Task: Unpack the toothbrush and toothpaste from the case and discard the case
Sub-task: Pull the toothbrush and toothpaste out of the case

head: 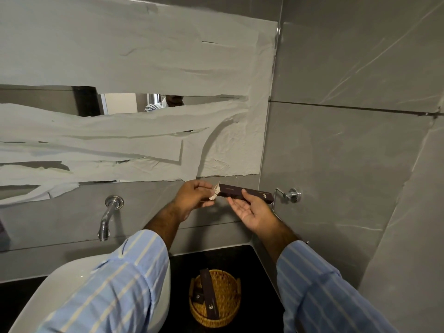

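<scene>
A long dark brown case (242, 193) is held level in front of the wall, above the counter. My right hand (252, 211) grips it from below, palm up, thumb on its front face. My left hand (193, 197) pinches the pale opened flap (215, 191) at the case's left end. The inside of the case is hidden, so no toothbrush or toothpaste shows.
A round wicker basket (230, 311) on the black counter holds two more dark brown boxes (208, 293). A white basin (43, 296) sits lower left under a chrome wall tap (108, 217). A chrome wall holder (288, 195) is right of the case. Paper covers the mirror (134, 92).
</scene>
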